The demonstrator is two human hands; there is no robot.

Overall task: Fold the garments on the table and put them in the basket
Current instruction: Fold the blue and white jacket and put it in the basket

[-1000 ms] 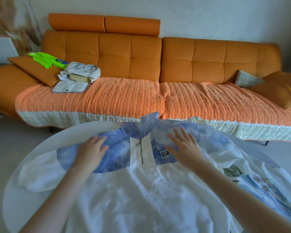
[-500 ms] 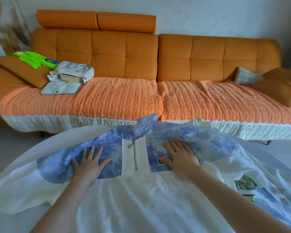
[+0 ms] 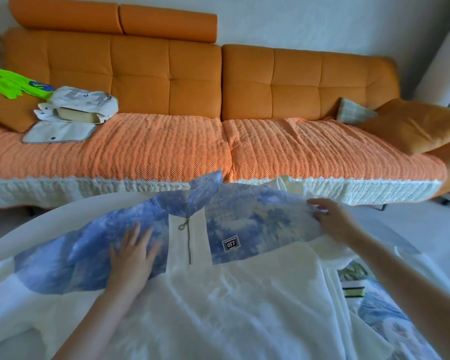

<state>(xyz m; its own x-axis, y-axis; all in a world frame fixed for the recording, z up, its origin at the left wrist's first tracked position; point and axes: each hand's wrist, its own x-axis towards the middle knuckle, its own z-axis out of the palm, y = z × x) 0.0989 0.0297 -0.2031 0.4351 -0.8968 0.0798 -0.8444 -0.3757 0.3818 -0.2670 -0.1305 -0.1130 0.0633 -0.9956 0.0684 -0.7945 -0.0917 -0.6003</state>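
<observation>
Your left hand (image 3: pixel 133 258) lies flat, fingers spread, on the shirt (image 3: pixel 244 302), left of the zip (image 3: pixel 188 240). Your right hand (image 3: pixel 335 222) pinches the shirt's blue shoulder edge. The shirt lies front up on the table (image 3: pixel 31 232), collar toward the sofa (image 3: pixel 166 81).

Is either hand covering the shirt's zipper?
No, the zipper lies bare between the left hand, flat on the shirt, and the right hand pinching its shoulder.

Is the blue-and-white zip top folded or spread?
Spread out: the top lies front up, zip showing, left hand flat on it, right hand pinching its shoulder.
</observation>
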